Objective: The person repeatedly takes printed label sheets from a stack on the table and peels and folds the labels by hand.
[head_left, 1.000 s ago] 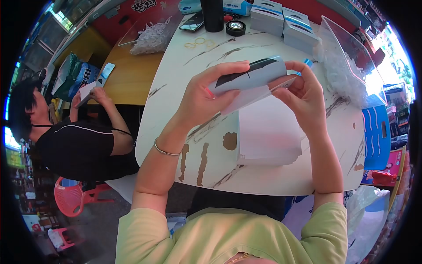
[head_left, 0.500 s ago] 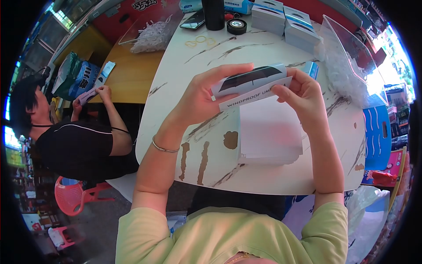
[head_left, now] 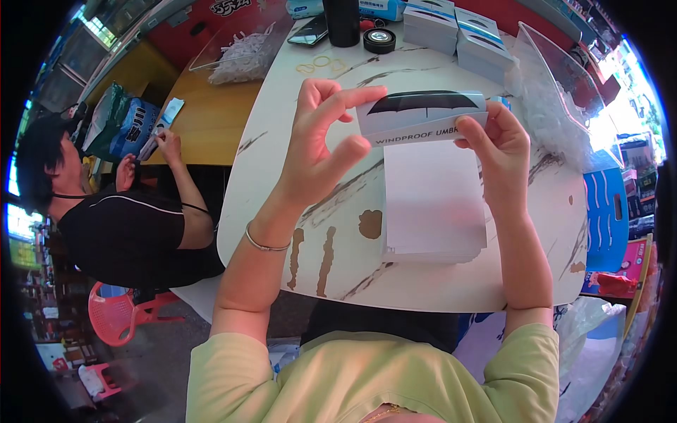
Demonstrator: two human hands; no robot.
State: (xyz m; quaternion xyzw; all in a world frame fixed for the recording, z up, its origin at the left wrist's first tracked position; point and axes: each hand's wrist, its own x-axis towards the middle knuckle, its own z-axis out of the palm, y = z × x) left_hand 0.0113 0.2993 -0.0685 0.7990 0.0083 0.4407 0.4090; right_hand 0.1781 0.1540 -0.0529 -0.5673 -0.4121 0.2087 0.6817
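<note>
My right hand [head_left: 502, 151] pinches the right end of a folded printed card [head_left: 423, 116] between thumb and fingers. On the card are a black umbrella picture and the words "WINDPROOF UMBR…", the rest covered by my thumb. My left hand [head_left: 321, 137] is open, thumb and fingers spread, its index fingertip at the card's upper left corner; whether it touches I cannot tell. Just below the card lies a thick stack of white sheets [head_left: 434, 204] on the marbled white table [head_left: 282, 204].
Boxes of printed cards [head_left: 483, 53] stand at the back right, beside a clear bin [head_left: 557, 92] of plastic bags. A black cup [head_left: 343, 21], tape roll [head_left: 379, 41], phone [head_left: 309, 32] and rubber bands [head_left: 321, 65] sit at the back. A co-worker [head_left: 134, 225] handles a card at left.
My left hand has let go of the card's left end and spread its fingers. The card has shifted slightly right and turned more level, still in my right hand.
</note>
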